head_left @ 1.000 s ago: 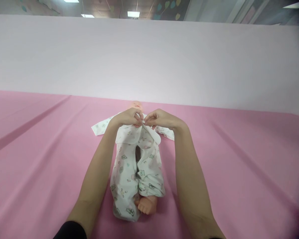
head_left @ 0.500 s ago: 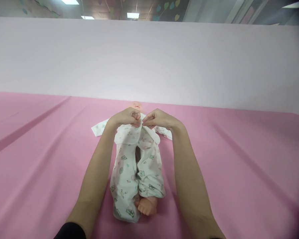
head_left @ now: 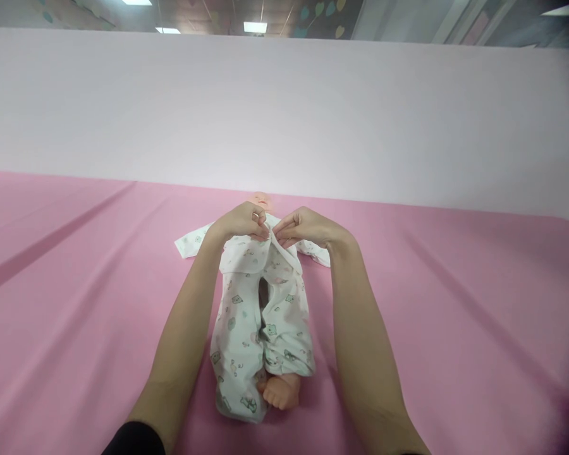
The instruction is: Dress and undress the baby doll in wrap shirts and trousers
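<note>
Thin cloth flap (head_left: 287, 254) further inward

The doll (head_left: 262, 201) lies face-up on a pink surface (head_left: 455, 379), 1 foot (head_left: 281, 392) bare, in white printed pants (head_left: 239, 354) and matching top (head_left: 244, 256), lower front parted.

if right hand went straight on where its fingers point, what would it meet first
The bare right hand would probably meet the white printed fabric doll's top first, at its front edge, then the bare left hand; depth is unclear.
</note>
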Demonstrator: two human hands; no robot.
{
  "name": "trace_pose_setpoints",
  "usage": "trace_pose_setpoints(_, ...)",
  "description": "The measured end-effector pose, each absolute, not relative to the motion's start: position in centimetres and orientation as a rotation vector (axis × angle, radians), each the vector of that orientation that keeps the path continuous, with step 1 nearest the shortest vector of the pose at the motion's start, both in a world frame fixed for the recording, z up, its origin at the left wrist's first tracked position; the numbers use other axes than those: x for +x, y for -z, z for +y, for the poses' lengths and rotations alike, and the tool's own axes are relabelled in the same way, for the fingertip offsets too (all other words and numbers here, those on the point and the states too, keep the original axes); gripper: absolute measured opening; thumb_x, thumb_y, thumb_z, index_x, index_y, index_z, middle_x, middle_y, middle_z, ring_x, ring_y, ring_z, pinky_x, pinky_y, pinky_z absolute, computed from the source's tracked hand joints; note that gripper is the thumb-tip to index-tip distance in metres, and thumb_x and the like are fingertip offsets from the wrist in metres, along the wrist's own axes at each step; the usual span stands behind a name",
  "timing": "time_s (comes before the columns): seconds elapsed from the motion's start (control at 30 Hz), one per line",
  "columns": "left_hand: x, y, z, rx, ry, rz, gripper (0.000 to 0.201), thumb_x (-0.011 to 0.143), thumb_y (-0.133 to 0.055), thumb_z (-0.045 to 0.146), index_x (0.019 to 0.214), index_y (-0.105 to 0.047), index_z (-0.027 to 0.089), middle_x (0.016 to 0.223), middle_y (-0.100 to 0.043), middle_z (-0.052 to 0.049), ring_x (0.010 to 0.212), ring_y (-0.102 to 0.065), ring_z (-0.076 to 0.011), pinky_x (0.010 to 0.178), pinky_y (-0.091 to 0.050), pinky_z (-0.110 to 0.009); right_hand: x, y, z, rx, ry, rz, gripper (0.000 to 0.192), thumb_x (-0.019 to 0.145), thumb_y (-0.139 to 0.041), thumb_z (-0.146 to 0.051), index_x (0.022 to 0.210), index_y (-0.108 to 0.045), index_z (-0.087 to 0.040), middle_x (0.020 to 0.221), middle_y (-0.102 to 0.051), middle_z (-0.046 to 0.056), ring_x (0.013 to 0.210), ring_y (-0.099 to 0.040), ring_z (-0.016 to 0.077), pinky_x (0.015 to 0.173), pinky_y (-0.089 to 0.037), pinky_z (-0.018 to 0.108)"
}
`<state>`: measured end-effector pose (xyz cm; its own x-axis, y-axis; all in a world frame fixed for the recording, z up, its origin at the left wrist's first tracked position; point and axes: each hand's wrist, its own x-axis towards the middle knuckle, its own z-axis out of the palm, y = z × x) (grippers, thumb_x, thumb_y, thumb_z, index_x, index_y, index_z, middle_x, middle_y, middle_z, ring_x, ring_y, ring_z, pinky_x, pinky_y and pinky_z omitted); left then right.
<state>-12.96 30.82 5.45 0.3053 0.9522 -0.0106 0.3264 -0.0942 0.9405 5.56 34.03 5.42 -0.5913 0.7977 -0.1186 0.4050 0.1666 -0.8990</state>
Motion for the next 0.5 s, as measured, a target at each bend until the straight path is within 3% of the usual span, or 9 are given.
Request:
trace_pose_setpoints(0.23,-12.8,-5.3,31.0,1.605,-0.766,1.273,0.043,0.061,-0.068,0.003,0.09,-0.04,0.017,0.078,-0.067,-0.002,0.073,-0.068,-0.0178,0.08,-0.055,-0.037,4.6,-5.2,34.1,-1.244,-1.293,-2.081,0.004,0.067,-0.07,-0.008,0.067,-0.071,-0.012,0.071,-0.071,0.007,0.07,-0.069,0.0167,0.069,-0.06,0.024)
trace_pose_setpoints(0.5,-12.5,-5.2,31.3,1.622,-0.732,1.332,0.046,0.064,-0.068,0.008,0.097,-0.038,0.017,0.081,-0.056,0.0,0.072,-0.067,-0.0172,0.074,-0.056,-0.033,3.0,-5.6,33.0,-1.37,-1.053,-2.206,0.009,0.063,-0.066,-0.005,0.059,-0.067,-0.013,0.065,-0.069,0.007,0.065,-0.067,0.0182,0.058,-0.056,0.023)
